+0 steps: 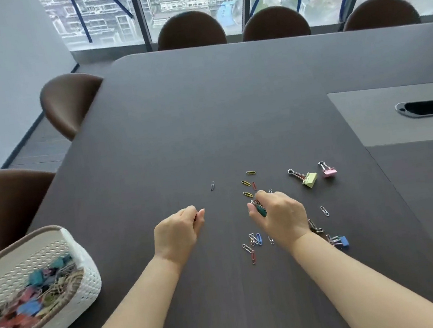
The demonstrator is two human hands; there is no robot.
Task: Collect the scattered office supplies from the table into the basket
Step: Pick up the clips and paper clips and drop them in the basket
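Note:
A white perforated basket (82, 268) stands at the table's near left, holding several coloured binder clips and paper clips. My right hand (281, 216) is closed on a green binder clip (260, 210) together with a few paper clips. My left hand (180, 231) rests curled on the table; something small and dark shows between its fingers, too hidden to name. Loose paper clips (246, 183) lie beyond and below the right hand. A yellow binder clip (309, 179), a pink binder clip (329, 172) and a blue binder clip (341, 241) lie to the right.
The dark wooden table (204, 124) stretches far ahead. A grey inset panel with a cable slot (431, 107) sits at the right. Brown chairs (70, 101) line the left side and the far edge under the windows.

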